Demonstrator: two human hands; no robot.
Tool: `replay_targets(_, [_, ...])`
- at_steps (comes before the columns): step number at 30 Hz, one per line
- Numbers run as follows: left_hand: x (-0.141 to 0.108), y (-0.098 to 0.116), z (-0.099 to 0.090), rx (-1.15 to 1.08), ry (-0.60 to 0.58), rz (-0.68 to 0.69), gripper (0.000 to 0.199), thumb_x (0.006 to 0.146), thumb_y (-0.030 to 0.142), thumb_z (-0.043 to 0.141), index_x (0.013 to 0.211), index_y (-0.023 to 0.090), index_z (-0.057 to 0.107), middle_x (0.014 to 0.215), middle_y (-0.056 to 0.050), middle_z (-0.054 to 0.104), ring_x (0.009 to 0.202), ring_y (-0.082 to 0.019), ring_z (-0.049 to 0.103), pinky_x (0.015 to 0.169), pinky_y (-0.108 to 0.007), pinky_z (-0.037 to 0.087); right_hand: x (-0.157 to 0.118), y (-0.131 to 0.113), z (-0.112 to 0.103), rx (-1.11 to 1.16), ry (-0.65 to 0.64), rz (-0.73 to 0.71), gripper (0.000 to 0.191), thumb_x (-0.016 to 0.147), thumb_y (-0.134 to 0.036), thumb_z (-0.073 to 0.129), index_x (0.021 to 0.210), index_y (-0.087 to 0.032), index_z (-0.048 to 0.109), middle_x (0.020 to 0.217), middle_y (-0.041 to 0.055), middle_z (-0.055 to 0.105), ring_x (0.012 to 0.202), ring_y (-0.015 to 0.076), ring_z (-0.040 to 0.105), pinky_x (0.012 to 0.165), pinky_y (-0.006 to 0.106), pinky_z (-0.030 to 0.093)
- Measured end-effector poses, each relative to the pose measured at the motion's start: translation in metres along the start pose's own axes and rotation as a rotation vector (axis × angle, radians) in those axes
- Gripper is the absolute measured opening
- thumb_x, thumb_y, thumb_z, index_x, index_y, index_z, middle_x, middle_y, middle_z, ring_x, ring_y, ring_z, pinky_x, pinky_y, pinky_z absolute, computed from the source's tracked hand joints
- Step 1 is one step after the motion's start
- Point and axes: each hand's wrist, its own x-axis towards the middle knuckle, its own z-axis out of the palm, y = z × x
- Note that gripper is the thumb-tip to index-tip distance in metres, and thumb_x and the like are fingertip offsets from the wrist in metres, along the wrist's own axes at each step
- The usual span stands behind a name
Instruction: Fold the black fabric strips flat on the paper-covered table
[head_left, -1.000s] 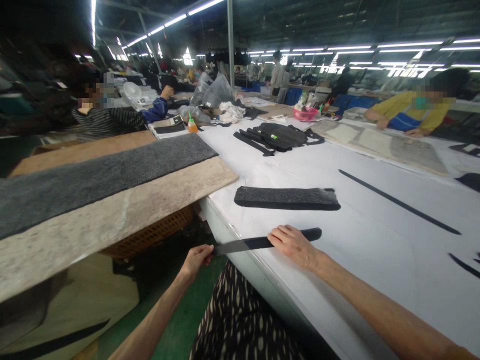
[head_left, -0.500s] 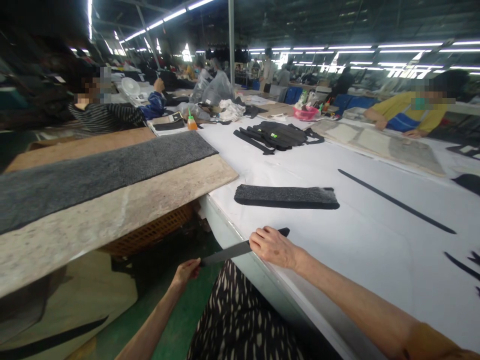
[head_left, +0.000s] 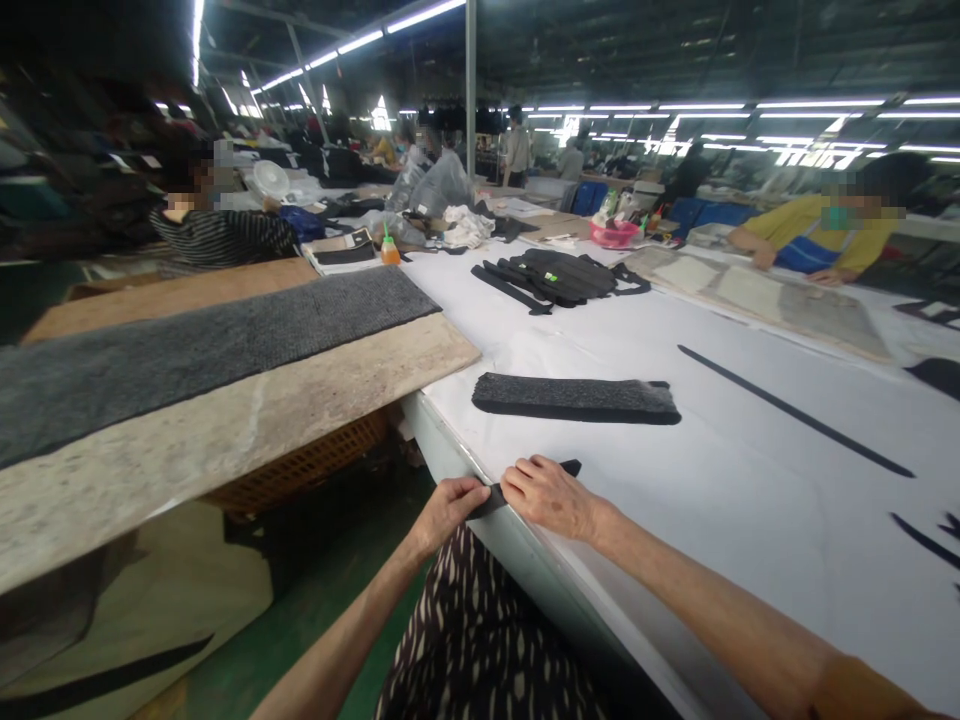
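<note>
A black strip (head_left: 491, 500) lies across the near edge of the white table (head_left: 600, 580), its pointed end sticking out beyond my right hand. My left hand (head_left: 450, 505) pinches the strip between thumb and fingers just off the edge. Right beside it, my right hand (head_left: 547, 495) is closed over the strip on the tabletop, with its fingers curled. Behind my hands sits a stack of grey, fuzzy pieces with a black border (head_left: 574, 398). One long thin black strip (head_left: 795, 410) lies farther right.
A beige board (head_left: 300, 400) with a long grey textile piece (head_left: 285, 320) extends left. Black pieces (head_left: 562, 275) are piled farther back, near a pink basket (head_left: 615, 235). An orange bottle (head_left: 389, 248) stands at the back. People work at left and at right.
My left hand has moved up and to the right along the strip, close to my right hand, and less strip shows between them. My right hand has hardly moved.
</note>
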Motion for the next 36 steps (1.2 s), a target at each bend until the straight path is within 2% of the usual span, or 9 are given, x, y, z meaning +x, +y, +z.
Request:
replay_targets(3, [0.001,0.0,0.0,-0.066,-0.037,-0.038,0.045,0.07,0.055,0.063,0.058,0.014,0.051,0.053,0.003,0.035,0.056,-0.01,0.028,0.054,-0.026,0.02,-0.006,0.004,-0.001,0.013,0.019,0.025,0.019,0.089,-0.005,0.042,0.076,-0.015,0.053,0.074,0.0023,0.049,0.07,0.0157,0.043,0.06,0.03,0.029])
replay_targets(6, [0.0,-0.006,-0.005,-0.092,-0.075,-0.044,0.045,0.07,0.055,0.063,0.058,0.014,0.051,0.055,0.002,0.037,0.057,-0.01,0.028,0.055,-0.025,0.021,-0.023,0.014,-0.004,0.038,0.02,0.081,0.017,0.086,-0.003,0.045,0.079,-0.014,0.055,0.075,0.0026,0.051,0.072,0.0159,0.043,0.063,0.03,0.032])
replay_targets(12, [0.004,-0.01,-0.006,-0.094,-0.082,-0.07,0.045,0.07,0.055,0.063,0.057,0.014,0.052,0.054,0.002,0.037,0.056,-0.01,0.028,0.055,-0.026,0.02,-0.054,0.029,-0.008,0.03,0.026,0.179,0.017,0.087,-0.002,0.046,0.082,-0.013,0.057,0.076,0.0031,0.052,0.072,0.0154,0.043,0.066,0.03,0.033])
replay_targets(17, [0.0,-0.023,-0.015,-0.072,-0.049,-0.132,0.044,0.066,0.055,0.064,0.055,0.015,0.052,0.053,0.002,0.038,0.054,-0.011,0.03,0.055,-0.026,0.02,-0.036,0.021,-0.007,-0.021,-0.002,0.017,0.02,0.086,0.0,0.043,0.082,-0.013,0.056,0.078,0.0039,0.052,0.071,0.0152,0.043,0.063,0.03,0.031])
replay_targets(22, [-0.021,-0.035,-0.037,-0.039,-0.009,-0.205,0.043,0.066,0.055,0.063,0.055,0.015,0.054,0.053,0.001,0.041,0.053,-0.011,0.032,0.053,-0.026,0.023,-0.008,0.009,-0.006,-0.003,0.001,-0.118,0.018,0.087,-0.003,0.043,0.076,-0.014,0.053,0.077,0.0034,0.051,0.071,0.0153,0.043,0.059,0.029,0.027])
replay_targets(25, [-0.034,-0.029,-0.047,-0.009,-0.001,-0.217,0.043,0.066,0.055,0.063,0.055,0.015,0.054,0.053,0.001,0.041,0.054,-0.011,0.034,0.053,-0.025,0.025,-0.004,0.007,-0.005,-0.002,0.039,-0.117,0.019,0.087,-0.003,0.044,0.076,-0.013,0.054,0.076,0.003,0.051,0.07,0.0148,0.042,0.058,0.029,0.027])
replay_targets(29, [-0.046,-0.013,-0.053,0.035,-0.018,-0.232,0.046,0.066,0.058,0.062,0.053,0.016,0.049,0.052,0.002,0.038,0.053,-0.011,0.031,0.052,-0.025,0.024,-0.017,0.012,-0.005,-0.04,0.073,-0.056,0.019,0.086,-0.001,0.044,0.076,-0.012,0.055,0.074,0.0027,0.05,0.069,0.0142,0.041,0.06,0.029,0.029])
replay_targets(36, [-0.052,0.001,-0.051,0.058,-0.013,-0.244,0.048,0.066,0.06,0.062,0.055,0.016,0.049,0.054,0.003,0.035,0.053,-0.011,0.028,0.05,-0.025,0.022,-0.034,0.016,-0.009,-0.075,-0.031,0.023,0.022,0.086,0.003,0.041,0.081,-0.013,0.054,0.078,0.0038,0.051,0.071,0.0151,0.042,0.062,0.03,0.032])
